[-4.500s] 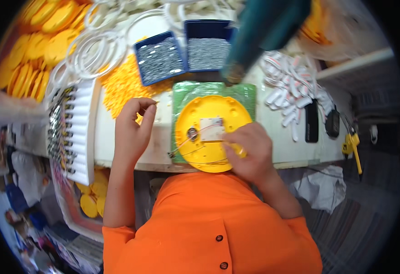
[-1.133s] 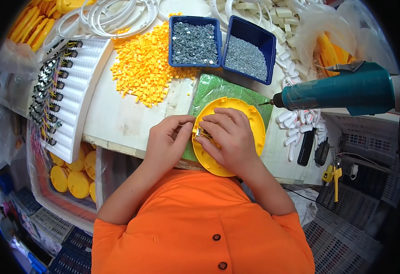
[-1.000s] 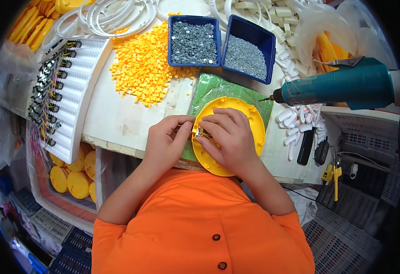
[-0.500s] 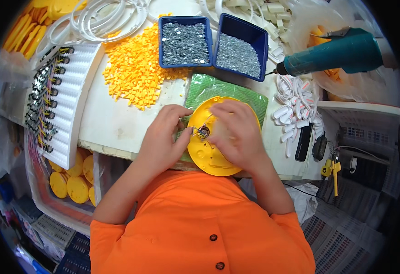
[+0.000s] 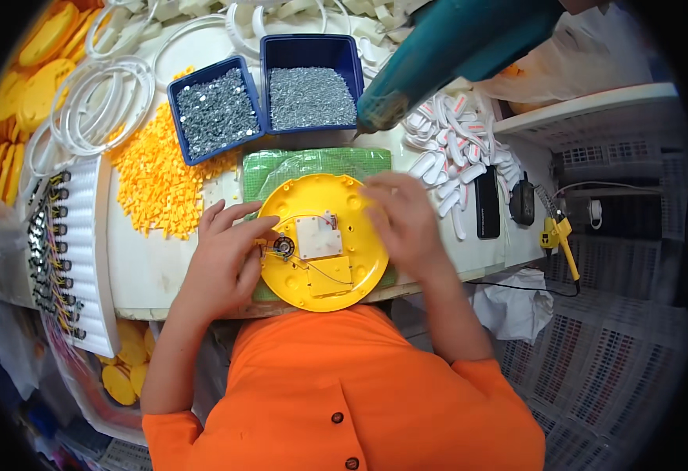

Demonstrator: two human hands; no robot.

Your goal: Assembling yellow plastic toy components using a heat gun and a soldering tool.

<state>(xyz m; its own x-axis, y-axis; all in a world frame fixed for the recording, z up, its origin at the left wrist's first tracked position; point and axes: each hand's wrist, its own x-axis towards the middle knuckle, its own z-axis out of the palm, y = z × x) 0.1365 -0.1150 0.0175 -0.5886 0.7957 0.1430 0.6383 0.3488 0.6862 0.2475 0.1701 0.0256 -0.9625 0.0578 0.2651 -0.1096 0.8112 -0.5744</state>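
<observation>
One round yellow housing [image 5: 368,259] lies open side up on a green mat [image 5: 313,162] on the worktop [image 5: 146,271], with a white square plate [image 5: 318,239] and a round black component [image 5: 283,246] inside. The left hand [image 5: 222,263] is at its left rim, beside the component; whether its fingers pinch a wire, I cannot tell. The right hand [image 5: 411,224] blurs over the right rim, fingers apart, seemingly holding nothing. The step looks like settling the wired parts; the next move seems to call for a steady housing and delicate fingertips. Beyond stand two blue bins [image 5: 306,50].
</observation>
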